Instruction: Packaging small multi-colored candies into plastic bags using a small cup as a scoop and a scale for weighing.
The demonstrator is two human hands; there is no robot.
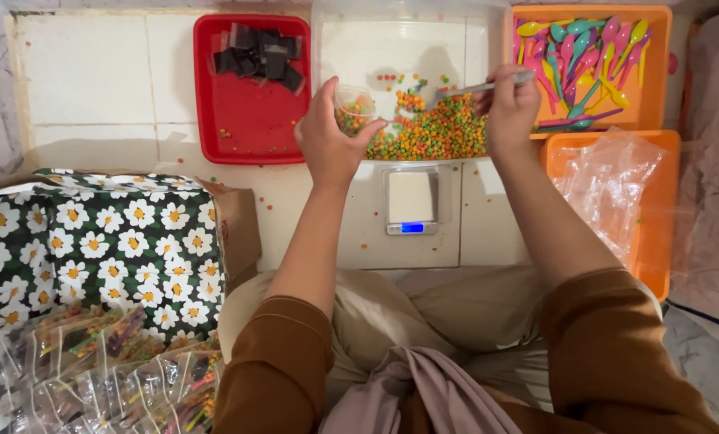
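The left hand point(327, 141) clamps its grip on a small clear cup point(354, 108) of coloured candy beads point(436, 133); the right hand point(510, 108), just beside, grips a metal spoon point(480, 87) above them.

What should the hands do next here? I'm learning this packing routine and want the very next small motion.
Probably tip the spoon in the right hand toward the small clear cup held by the left hand. The cup looks only partly filled with colourful candy beads, and the spoon hovers just above the pile in the clear tray.
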